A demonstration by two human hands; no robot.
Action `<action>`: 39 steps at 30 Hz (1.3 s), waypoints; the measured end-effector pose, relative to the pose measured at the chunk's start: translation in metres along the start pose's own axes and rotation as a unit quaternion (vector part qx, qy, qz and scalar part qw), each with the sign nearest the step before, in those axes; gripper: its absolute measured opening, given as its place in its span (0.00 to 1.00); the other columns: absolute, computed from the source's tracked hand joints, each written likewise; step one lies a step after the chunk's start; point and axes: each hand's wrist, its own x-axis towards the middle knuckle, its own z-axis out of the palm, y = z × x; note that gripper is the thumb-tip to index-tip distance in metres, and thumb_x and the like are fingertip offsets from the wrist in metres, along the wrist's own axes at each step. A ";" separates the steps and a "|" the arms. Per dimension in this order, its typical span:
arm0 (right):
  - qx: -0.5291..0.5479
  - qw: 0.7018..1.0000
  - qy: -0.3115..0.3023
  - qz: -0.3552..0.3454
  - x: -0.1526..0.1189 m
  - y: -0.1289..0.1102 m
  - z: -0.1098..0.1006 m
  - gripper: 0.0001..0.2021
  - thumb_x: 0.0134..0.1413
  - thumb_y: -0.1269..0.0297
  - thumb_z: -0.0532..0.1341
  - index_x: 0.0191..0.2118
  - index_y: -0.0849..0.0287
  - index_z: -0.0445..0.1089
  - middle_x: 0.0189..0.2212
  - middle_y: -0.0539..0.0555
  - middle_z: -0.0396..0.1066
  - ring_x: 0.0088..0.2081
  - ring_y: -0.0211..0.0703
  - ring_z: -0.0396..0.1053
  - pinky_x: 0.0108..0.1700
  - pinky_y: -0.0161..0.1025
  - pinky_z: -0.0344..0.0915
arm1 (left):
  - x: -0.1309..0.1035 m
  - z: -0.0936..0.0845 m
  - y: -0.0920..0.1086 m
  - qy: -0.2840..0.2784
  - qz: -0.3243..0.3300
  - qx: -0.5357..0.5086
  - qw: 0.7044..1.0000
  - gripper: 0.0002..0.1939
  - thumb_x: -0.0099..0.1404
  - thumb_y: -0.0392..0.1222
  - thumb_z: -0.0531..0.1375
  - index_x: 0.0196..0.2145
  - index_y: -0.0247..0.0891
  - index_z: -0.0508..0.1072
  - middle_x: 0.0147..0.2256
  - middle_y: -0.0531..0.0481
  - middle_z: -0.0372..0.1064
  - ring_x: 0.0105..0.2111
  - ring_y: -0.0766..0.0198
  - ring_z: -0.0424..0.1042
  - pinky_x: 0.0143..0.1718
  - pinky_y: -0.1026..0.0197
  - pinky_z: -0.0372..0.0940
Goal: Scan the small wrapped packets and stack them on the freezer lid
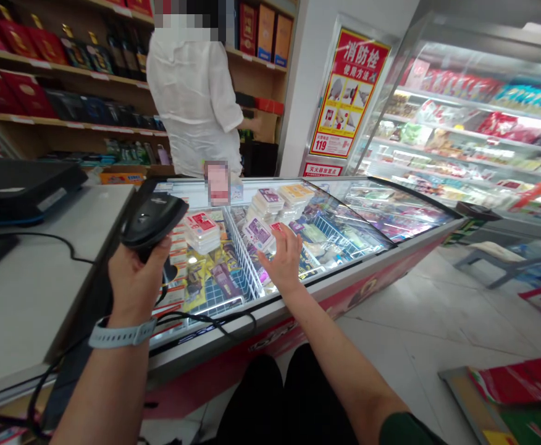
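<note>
My left hand (136,272), with a pale watch strap at the wrist, is wrapped round the handle of a black barcode scanner (154,219). A stack of clear plastic packs with a red label (202,232) sits on the freezer glass beside the scanner. My right hand (283,256) is over the glass, fingers curved and thumb apart. It is at the edge of a tilted clear pack with a purple label (258,233); whether it touches the pack is not plain. Behind stand more stacked packs with purple labels (268,201) and orange labels (297,193).
Under the glass of the chest freezer (344,293) are wire baskets and wrapped goods. A black cable (205,318) hangs over its near edge. At left is a counter (43,272). A person in a white shirt (191,105) stands beyond, by shelves. A grey stool (497,259) stands right.
</note>
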 end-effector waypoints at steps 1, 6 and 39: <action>0.001 1.000 -0.005 0.002 0.000 0.000 0.000 0.27 0.60 0.54 0.63 0.61 0.61 0.64 0.63 0.68 0.62 0.66 0.58 0.58 0.69 0.60 0.47 | -0.002 0.001 0.004 -0.005 0.002 -0.017 1.000 0.27 0.62 0.53 0.64 0.51 0.29 0.73 0.50 0.39 0.75 0.52 0.51 0.73 0.59 0.49 0.65; 0.002 1.000 -0.014 0.003 0.001 0.000 -0.001 0.27 0.61 0.51 0.63 0.61 0.59 0.65 0.63 0.67 0.62 0.66 0.58 0.58 0.69 0.61 0.47 | -0.010 0.005 0.013 -0.083 0.000 -0.012 0.996 0.25 0.58 0.51 0.66 0.47 0.32 0.76 0.45 0.43 0.78 0.47 0.51 0.75 0.53 0.48 0.69; 0.001 1.000 -0.025 -0.007 -0.001 -0.002 -0.005 0.22 0.65 0.51 0.59 0.60 0.55 0.65 0.65 0.63 0.60 0.68 0.55 0.57 0.71 0.60 0.44 | -0.013 0.012 0.017 -0.278 0.026 0.021 0.960 0.23 0.58 0.56 0.64 0.44 0.36 0.75 0.37 0.47 0.76 0.37 0.55 0.73 0.40 0.56 0.70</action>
